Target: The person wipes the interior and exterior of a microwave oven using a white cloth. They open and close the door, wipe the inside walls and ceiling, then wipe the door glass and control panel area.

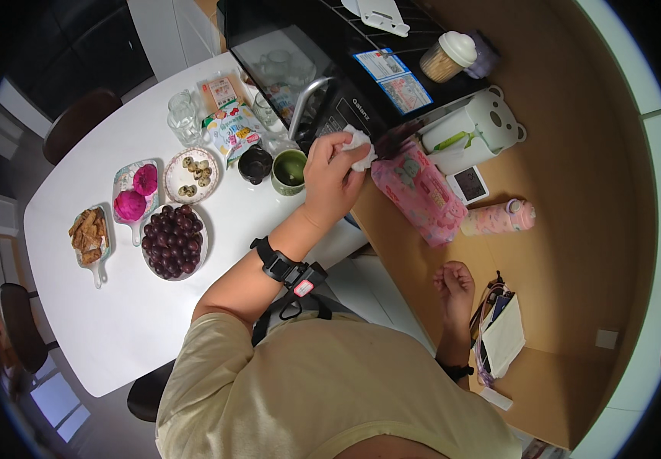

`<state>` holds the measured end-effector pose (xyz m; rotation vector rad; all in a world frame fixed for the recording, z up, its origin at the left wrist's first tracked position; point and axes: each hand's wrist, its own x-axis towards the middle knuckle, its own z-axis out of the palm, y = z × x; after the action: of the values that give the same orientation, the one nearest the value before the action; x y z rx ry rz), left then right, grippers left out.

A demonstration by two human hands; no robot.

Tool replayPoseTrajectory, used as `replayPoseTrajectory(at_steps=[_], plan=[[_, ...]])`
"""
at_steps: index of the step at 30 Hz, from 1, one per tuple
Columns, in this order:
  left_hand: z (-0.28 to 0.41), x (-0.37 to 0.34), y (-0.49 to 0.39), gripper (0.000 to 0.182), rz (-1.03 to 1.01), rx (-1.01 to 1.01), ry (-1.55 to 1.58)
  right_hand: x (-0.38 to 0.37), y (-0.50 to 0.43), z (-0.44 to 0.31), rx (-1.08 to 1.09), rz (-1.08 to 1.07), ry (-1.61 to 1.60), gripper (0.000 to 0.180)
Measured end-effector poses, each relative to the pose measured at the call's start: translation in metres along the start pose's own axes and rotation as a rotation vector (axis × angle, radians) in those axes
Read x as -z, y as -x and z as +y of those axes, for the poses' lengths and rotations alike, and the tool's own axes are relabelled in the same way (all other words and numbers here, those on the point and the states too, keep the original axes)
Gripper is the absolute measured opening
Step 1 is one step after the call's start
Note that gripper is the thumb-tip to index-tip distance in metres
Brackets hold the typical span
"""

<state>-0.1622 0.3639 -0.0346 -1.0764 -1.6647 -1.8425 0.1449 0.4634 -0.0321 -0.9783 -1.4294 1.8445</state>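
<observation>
My left hand (336, 172) holds a crumpled white tissue or cloth (359, 150) against or just before the lower front of a black microwave oven (339, 94), beside its curved silver handle (307, 106). A green mug (289, 172) and a small dark cup (255, 163) stand close to that hand on the white table. Over the wooden counter, my right hand (455, 284) has its fingers curled in, with nothing visible in them. A pink pack of wipes or tissues (419, 192) lies between the two hands, near the microwave's corner.
The white table (238, 310) bears a bowl of grapes (172, 241), a plate of small speckled eggs (191, 175), dragon fruit (131, 205), brown snack pieces (88, 232), a snack bag (232, 131) and a glass pitcher (184, 119). On the counter are a pink bottle (500, 218), a bear-shaped holder (474, 135) and a pouch (502, 338).
</observation>
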Motion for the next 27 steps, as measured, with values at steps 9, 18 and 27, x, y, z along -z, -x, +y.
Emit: replayPoseTrajectory(at_steps=[9, 18, 27], plan=[[-0.050, -0.006, 0.075, 0.037, 0.005, 0.093, -0.070, -0.005, 0.001, -0.004, 0.016, 0.003, 0.021, 0.007], [-0.075, -0.009, 0.092, 0.017, 0.062, 0.619, 0.062, -0.025, -0.003, -0.007, -0.001, -0.002, 0.065, 0.006], [-0.125, 0.011, 0.037, 0.019, 0.064, 1.299, 0.447, -0.045, -0.011, 0.000, -0.013, -0.009, 0.072, 0.005]])
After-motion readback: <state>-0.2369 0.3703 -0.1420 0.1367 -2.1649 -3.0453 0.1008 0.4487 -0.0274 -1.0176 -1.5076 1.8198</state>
